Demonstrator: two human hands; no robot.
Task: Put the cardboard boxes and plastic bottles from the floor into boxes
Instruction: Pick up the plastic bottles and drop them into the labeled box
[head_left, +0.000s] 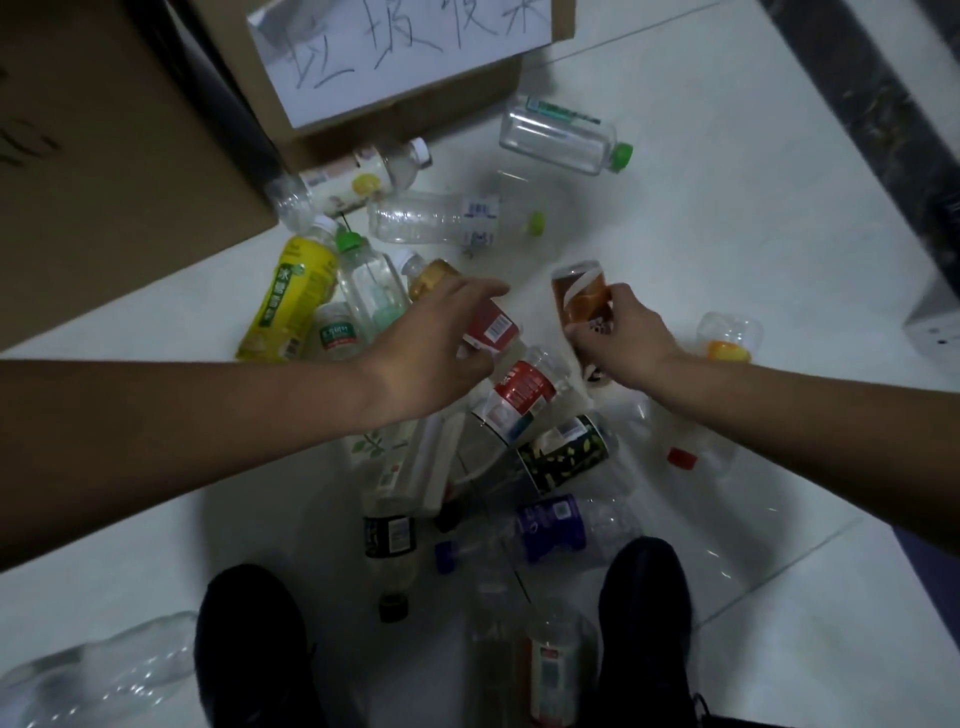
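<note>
Glossy white tiles (727, 218); right hand (618, 343) fingers clasp brown bottle (579, 296), left hand (431, 348) red-labelled bottle (491, 327).

Yellow bottle (291, 304), white floor (727, 234)

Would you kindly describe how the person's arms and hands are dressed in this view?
Both forearms are bare up to the frame edges, with no sleeves showing. The left hand and right hand wear no gloves; no watch, ring or bracelet is visible.

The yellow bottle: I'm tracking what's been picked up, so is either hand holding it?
No, the yellow bottle lies on the floor beside the big cardboard box, untouched by both the left hand and right hand.
</note>
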